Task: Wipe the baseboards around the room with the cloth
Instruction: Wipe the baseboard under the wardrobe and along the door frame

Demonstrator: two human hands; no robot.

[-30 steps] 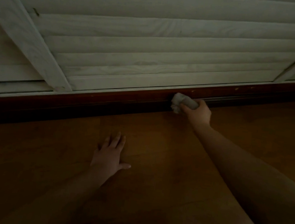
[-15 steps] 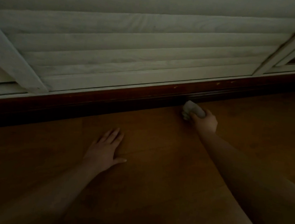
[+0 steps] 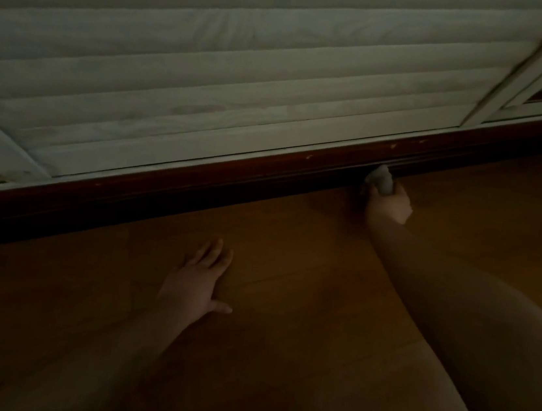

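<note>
R hand [image 3: 388,202] grips the bunched cloth [image 3: 381,179], pressed vs the dark baseboard [image 3: 197,179]; it's slid further right along it since 0.5 s ago. L hand [image 3: 197,281] stays flat, fingers straight, on wood floor [image 3: 280,343].

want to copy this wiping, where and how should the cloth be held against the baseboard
Grip the wadded cloth by its rear half, coming from the floor side as the right hand does. The bunched front then sticks out past the fingers and reaches the dark baseboard groove, while the left hand braces flat on the floor.
</note>
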